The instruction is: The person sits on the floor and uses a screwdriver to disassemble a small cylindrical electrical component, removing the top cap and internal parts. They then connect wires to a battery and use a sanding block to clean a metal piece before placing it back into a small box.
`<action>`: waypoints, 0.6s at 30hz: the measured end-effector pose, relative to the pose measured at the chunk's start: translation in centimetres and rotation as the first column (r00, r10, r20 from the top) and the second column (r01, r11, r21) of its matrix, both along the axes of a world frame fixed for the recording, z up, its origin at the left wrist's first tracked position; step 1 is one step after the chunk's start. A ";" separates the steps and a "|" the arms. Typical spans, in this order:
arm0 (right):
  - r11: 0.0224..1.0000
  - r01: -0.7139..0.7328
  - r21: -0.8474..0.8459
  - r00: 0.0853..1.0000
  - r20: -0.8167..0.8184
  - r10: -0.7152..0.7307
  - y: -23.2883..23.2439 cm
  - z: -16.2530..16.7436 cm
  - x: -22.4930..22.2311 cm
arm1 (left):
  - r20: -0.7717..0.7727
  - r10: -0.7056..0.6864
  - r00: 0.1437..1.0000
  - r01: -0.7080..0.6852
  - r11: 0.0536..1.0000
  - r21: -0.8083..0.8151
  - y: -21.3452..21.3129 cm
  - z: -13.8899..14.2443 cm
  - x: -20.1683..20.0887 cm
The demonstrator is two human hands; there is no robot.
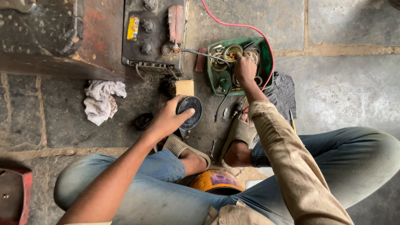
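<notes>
— Head view: stone floor (346, 87), black battery (152, 35), green tray (216, 81) of round metal parts. Any progress visible?

— Midway, seemingly. Left hand (166, 121), grip clasped over black round horn (189, 111), held just above floor. Right hand (245, 68) down in tray, grip pinching among parts; exactly what, cannot tell. Loose screws beside sandals, unfitted.

Floor: large grey stone slabs (346, 87), worn, with sandy joints between them. Dark rusted metal block (62, 33) at upper left. Crumpled white rag (102, 100) on slab. Even, diffuse daylight.
</notes>
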State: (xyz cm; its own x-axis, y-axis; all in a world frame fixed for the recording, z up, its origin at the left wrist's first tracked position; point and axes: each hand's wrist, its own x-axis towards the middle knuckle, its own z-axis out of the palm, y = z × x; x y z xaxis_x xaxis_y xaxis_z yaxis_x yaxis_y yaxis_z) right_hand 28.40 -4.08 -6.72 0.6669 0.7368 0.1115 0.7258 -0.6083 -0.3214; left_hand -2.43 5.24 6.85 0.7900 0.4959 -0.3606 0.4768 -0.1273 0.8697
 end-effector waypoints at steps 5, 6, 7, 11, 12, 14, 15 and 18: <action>0.964 -0.265 -0.020 0.936 0.233 0.263 -1.8 0.3 0.7 | -0.019 -0.043 0.999 0.043 0.999 0.006 -0.2 0.0 -0.1; 0.968 -0.242 -0.066 0.950 0.188 0.251 -2.0 0.5 0.8 | -0.030 -0.047 0.998 0.047 0.999 -0.003 -0.2 0.1 -0.1; 0.969 -0.221 -0.111 0.961 0.147 0.236 -2.2 0.9 0.9 | -0.038 -0.050 0.998 0.050 0.999 -0.010 -0.4 0.2 -0.1; 0.998 -0.058 -0.019 0.998 -0.025 0.058 -1.2 2.0 1.0 | -0.031 -0.069 0.997 0.071 0.992 0.102 -0.9 1.0 0.2; 0.993 -0.107 -0.052 0.993 0.048 0.110 -0.8 2.2 0.9 | -0.028 -0.077 0.997 0.079 0.993 0.088 -0.9 1.1 0.3; 0.969 -0.208 -0.134 0.959 0.166 0.229 0.0 2.1 0.7 | -0.016 -0.049 0.999 0.049 0.997 0.060 -0.5 1.5 0.3; 0.961 -0.241 -0.136 0.943 0.200 0.265 0.3 2.0 0.5 | 0.008 -0.017 1.000 0.016 0.998 0.060 0.0 1.7 0.3; 0.955 -0.281 -0.093 0.900 0.321 0.296 0.6 2.0 0.9 | 0.148 0.065 0.987 -0.070 0.997 0.029 2.7 1.8 0.1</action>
State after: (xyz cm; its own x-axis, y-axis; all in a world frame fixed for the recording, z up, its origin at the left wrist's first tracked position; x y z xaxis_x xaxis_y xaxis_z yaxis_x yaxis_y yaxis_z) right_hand 29.34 -3.47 -4.74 0.3553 0.9006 0.2503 0.9314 -0.3637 -0.0133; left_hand -2.35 7.90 8.64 0.7974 0.5600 -0.2249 0.3527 -0.1299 0.9267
